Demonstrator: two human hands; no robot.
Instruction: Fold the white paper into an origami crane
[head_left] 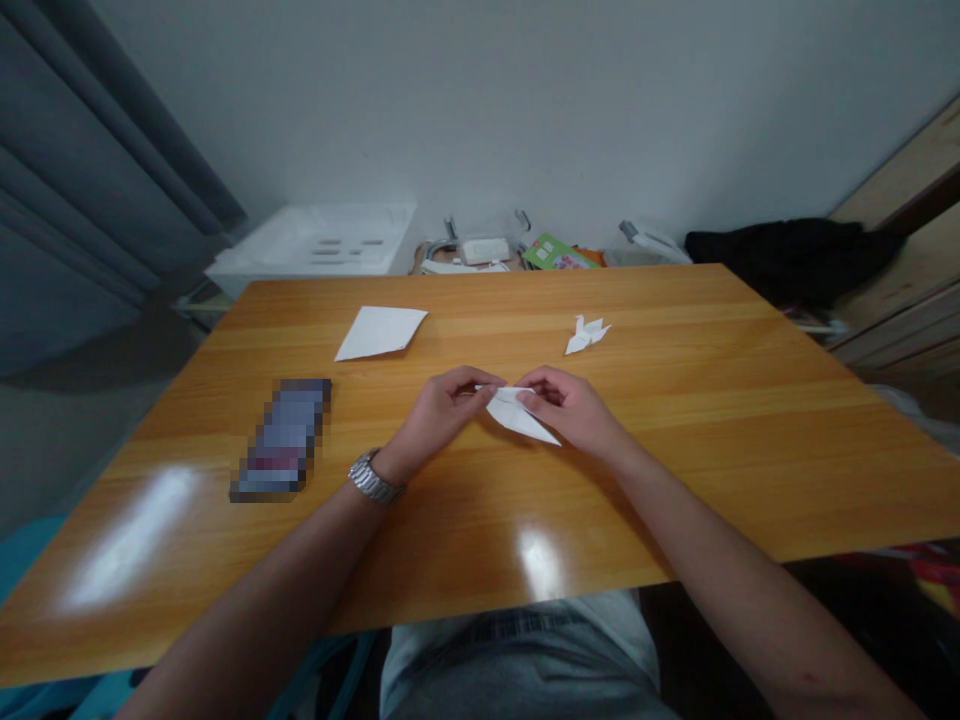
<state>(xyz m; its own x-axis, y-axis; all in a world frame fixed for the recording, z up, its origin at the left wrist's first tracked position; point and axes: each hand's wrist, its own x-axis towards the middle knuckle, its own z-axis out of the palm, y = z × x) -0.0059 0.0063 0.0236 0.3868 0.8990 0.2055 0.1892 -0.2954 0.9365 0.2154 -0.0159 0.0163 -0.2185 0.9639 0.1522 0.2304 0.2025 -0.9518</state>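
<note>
A folded piece of white paper (516,413) is held between my two hands over the middle of the table, its pointed end slanting down to the right. My left hand (452,400) pinches its left end between thumb and fingers. On the upper right edge, my right hand (571,405) grips it with the thumb on top. Fingers cover parts of the folds. Beyond my right hand stands a white folded paper bird (587,335). Farther left lies a flat white sheet of paper (382,331).
On the left of the wooden table (720,400) lies a pixelated phone-like object (285,440). Behind the table are a white plastic bin (337,235), a green booklet (559,254) and other clutter. A dark cloth (787,255) is at the back right.
</note>
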